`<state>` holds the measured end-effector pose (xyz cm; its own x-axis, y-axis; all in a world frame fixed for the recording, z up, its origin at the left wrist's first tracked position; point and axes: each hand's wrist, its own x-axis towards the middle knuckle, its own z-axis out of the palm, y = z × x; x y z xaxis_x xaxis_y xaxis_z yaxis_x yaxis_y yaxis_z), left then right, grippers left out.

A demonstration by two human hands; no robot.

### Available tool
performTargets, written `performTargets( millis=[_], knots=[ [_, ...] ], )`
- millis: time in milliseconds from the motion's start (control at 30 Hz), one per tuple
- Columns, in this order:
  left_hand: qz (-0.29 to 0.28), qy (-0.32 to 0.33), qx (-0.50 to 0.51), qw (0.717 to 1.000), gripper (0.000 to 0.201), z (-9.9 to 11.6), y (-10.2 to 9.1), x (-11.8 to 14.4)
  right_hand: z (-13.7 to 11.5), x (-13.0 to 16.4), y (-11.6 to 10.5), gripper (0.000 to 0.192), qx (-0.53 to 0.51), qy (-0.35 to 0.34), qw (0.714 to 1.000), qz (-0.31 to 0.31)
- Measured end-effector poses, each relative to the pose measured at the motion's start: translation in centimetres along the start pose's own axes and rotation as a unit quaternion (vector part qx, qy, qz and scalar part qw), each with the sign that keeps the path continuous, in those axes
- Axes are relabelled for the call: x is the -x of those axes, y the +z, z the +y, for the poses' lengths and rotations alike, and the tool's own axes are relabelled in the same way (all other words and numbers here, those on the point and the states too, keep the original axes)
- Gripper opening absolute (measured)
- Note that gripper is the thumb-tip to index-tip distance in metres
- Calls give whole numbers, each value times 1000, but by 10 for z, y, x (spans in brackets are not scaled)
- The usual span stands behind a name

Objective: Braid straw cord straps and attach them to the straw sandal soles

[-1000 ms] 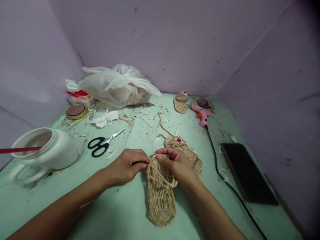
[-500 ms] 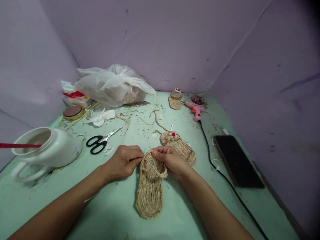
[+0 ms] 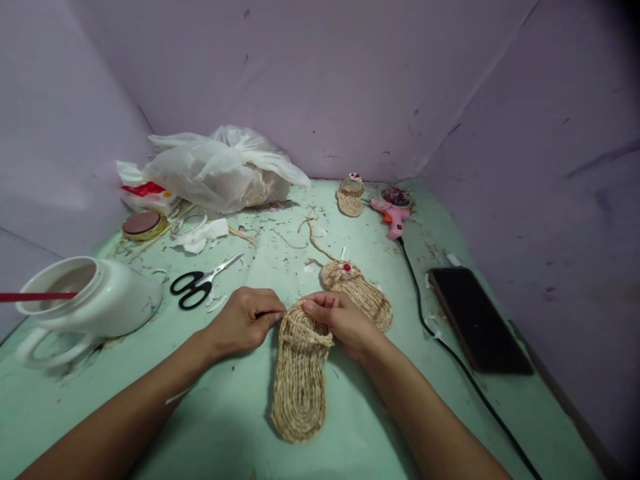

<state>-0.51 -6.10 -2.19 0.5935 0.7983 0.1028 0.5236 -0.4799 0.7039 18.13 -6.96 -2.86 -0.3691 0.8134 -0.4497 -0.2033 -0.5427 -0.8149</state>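
A small slipper of coiled straw rope (image 3: 300, 393) lies toe end away from me on the green table, a braided strap across its upper part. My right hand (image 3: 343, 320) grips its far right edge, thumb on top. At the far left edge, my left hand (image 3: 250, 321) is closed in a pinch; what sits between its fingertips is too small to make out. Just behind my right hand rests a second straw slipper (image 3: 363, 293) with a red bead, and a loose rope end (image 3: 317, 239) trails from it.
Black-handled scissors (image 3: 197, 288) and a white pitcher (image 3: 125, 300) stand left. A plastic bag (image 3: 220, 173) sits at the back. A pink glue gun (image 3: 393, 219), its black cord (image 3: 465, 373), a tiny straw slipper (image 3: 351, 199) and a phone (image 3: 480, 323) are to the right.
The slipper's near end has tipped very slightly toward me. Both hands keep almost the same places on it, and the view has shifted a little.
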Motion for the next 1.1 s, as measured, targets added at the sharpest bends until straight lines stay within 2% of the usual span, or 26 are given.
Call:
performTargets(
  millis=[200,400,533,633,733,800,900,1100],
  knots=[
    [-29,-46,-24,998,24,4,-1,-2,0,-1,3,20,0,-11,999,30],
    [-14,-68,-41,997,23,5,2,-5,0,-1,3,16,3,-13,999,45],
    [-15,-85,-10,996,22,0,2,-7,-2,-3,1,13,3,-26,998,54],
    [-18,-100,61,993,27,-6,-3,-7,-4,-4,-2,9,-1,-51,996,72],
    [50,-118,104,986,40,-6,-4,-5,-5,-4,-3,5,0,-71,995,75],
    [98,-92,90,987,32,-2,-1,-3,-5,-3,-3,5,2,-72,996,61],
    [111,-63,72,989,19,4,8,-1,-2,-4,-2,5,2,-71,997,43],
    [149,-113,72,980,16,-7,17,0,0,-6,-3,11,-18,-85,996,25]
  ],
)
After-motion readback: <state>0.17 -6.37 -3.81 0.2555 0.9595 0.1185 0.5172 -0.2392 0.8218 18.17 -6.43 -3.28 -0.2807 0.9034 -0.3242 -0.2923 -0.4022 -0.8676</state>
